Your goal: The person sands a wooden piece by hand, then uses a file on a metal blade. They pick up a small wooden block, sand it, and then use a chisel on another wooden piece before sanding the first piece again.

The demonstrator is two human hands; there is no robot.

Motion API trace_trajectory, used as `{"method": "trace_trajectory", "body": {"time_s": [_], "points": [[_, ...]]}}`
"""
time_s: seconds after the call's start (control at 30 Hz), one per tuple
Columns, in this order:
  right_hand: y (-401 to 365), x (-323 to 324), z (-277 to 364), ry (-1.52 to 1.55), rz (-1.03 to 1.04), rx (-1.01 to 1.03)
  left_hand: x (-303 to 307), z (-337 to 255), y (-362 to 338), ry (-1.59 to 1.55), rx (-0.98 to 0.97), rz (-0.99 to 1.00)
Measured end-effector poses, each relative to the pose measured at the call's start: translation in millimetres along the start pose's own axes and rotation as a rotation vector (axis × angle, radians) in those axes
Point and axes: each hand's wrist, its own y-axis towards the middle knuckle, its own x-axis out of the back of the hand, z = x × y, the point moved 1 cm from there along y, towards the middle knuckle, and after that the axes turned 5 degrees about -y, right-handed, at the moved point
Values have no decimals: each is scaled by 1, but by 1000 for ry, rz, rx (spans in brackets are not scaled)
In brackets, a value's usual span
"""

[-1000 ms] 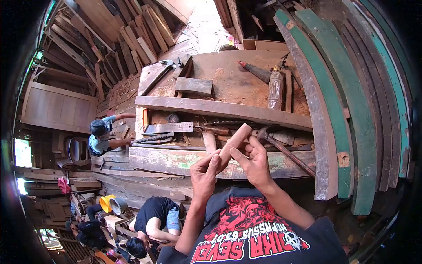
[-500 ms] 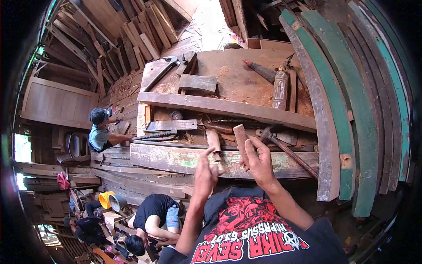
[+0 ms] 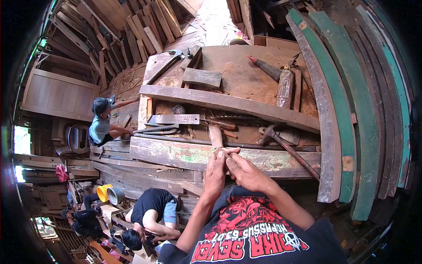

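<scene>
My left hand and my right hand are pressed together above the front board of the workbench, fingers closed. Whatever lies between them is hidden. Just past my fingertips, a pale wooden piece lies across the bench's tool recess, its near end covered by my hands. A hammer with a wooden handle rests to the right of my right hand. On the left of the recess lie a metal square and a dark ridged tool.
Behind the recess, a wooden beam crosses the bench. Beyond it lie a claw hammer, a curved wood block and a plastic bottle. Green-painted boards stand at right. Two people work at left.
My hands have come together. The brown flat block that my right hand held up is now out of sight. The view has shifted slightly, and the person at left has stretched out an arm.
</scene>
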Motion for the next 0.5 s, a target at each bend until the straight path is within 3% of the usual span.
{"method": "trace_trajectory", "body": {"time_s": [0.23, 0.33, 0.43, 0.5], "points": [[-9, 9, 2, -121, -37, 54, 4, -9, 9, -288, -93, -239], [-2, 1, -29, -82, -112, 260, 19, 1, 12, -408, -183, -184], [8, 17, -35, -261, 45, 30, 17, -4, 10, -350, -187, -253], [16, 25, -34, -596, -250, 55, 19, -20, 8, -235, -167, -406]]}}
